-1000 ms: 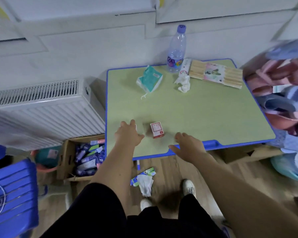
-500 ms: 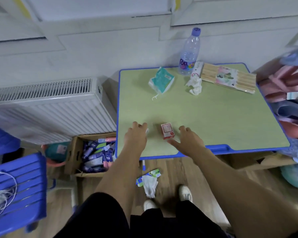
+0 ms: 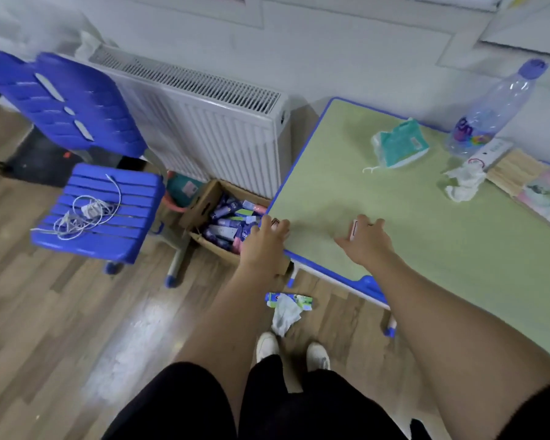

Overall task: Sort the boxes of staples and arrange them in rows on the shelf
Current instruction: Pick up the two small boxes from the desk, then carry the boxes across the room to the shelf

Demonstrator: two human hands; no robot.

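Progress looks slight: your right hand (image 3: 367,239) curls round one small red-and-white staple box (image 3: 355,229) on the green bench (image 3: 426,233); your left hand's (image 3: 264,241) grip is unclear; brown cardboard carton (image 3: 204,207) remains full.

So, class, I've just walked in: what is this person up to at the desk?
A person stands at a green desk with both hands at its near edge. The right hand holds a small red and white box; the left hand, at the desk's corner, has a small box under its fingers. On the floor below sits a cardboard carton of purple boxes.
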